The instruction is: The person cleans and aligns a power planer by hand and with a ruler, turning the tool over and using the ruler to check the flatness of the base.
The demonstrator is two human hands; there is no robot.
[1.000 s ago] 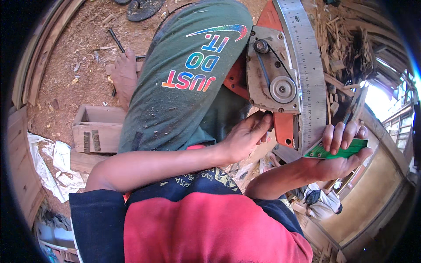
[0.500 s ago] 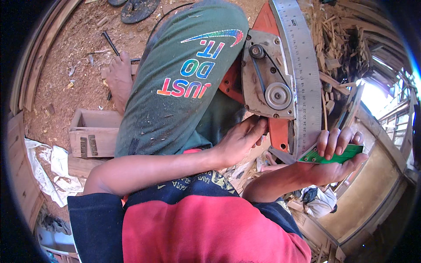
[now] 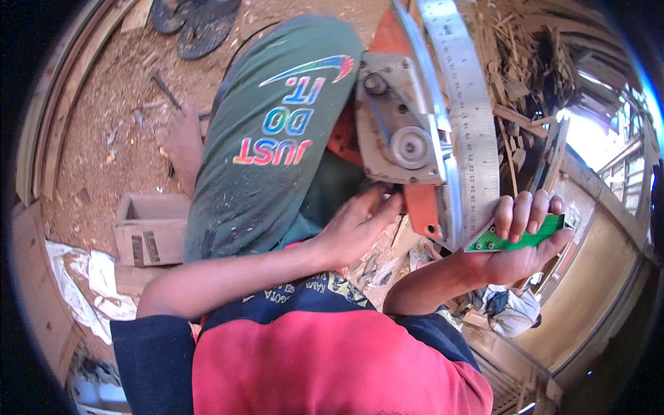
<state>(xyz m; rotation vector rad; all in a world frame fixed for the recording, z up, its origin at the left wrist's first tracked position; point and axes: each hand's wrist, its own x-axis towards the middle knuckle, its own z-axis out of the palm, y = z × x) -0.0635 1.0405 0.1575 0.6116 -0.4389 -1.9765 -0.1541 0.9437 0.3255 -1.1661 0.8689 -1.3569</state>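
Note:
An electric hand planer (image 3: 398,131) with an orange body lies on its side against my leg, its drive belt and pulley uncovered. My left hand (image 3: 361,223) is closed at the planer's near end, with some fingers hidden beneath it. My right hand (image 3: 520,238) is wrapped round the green handle (image 3: 519,236) of a try square. The square's long steel ruler blade (image 3: 474,138) stretches away alongside the planer's silver sole (image 3: 432,90). Toward the far end a gap shows between blade and sole; at the near end they are close, and I cannot tell whether they touch.
An open wooden box (image 3: 149,235) stands left of my knee, near a crumpled white sheet (image 3: 86,273). Sandals (image 3: 207,28) and a dark rod-like tool (image 3: 166,88) lie on the shavings-covered floor. Wood scraps (image 3: 526,69) are piled at the far right. A wooden panel (image 3: 574,277) is at right.
The planer has shifted left and tilted, exposing more of its sole. The ruler blade, which lay along the sole, now stands apart from it at the far end. Both hands keep their grips.

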